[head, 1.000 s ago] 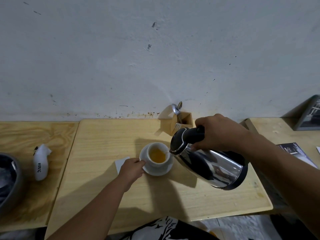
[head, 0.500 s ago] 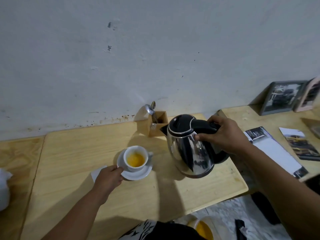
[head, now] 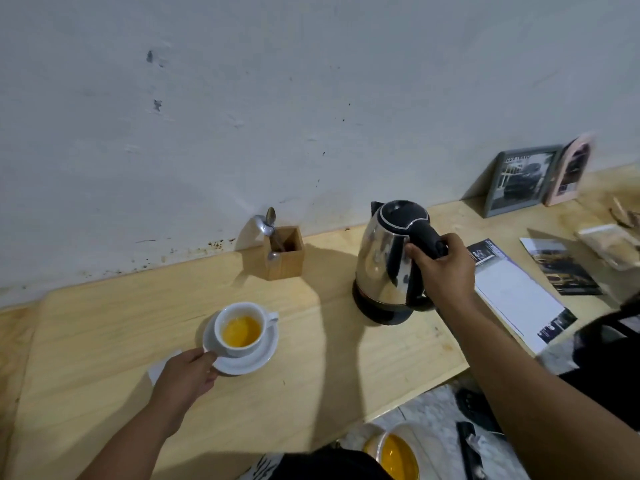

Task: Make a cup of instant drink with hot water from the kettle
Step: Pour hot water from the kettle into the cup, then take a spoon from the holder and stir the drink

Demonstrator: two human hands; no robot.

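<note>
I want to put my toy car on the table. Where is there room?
Bare wood lies between the saucer and the kettle, and in front of both toward the table edge. The right side is crowded with leaflets and picture frames.

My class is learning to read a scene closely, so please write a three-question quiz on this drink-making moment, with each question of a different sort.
1. True or false: the kettle stands upright on its base.
2. What does the left hand touch? A) the saucer B) the spoon C) the kettle
3. Fill in: the liquid in the cup is ____ in colour.

Key
1. True; the right hand grips its black handle.
2. A, the rim of the saucer.
3. Orange-yellow.
</note>
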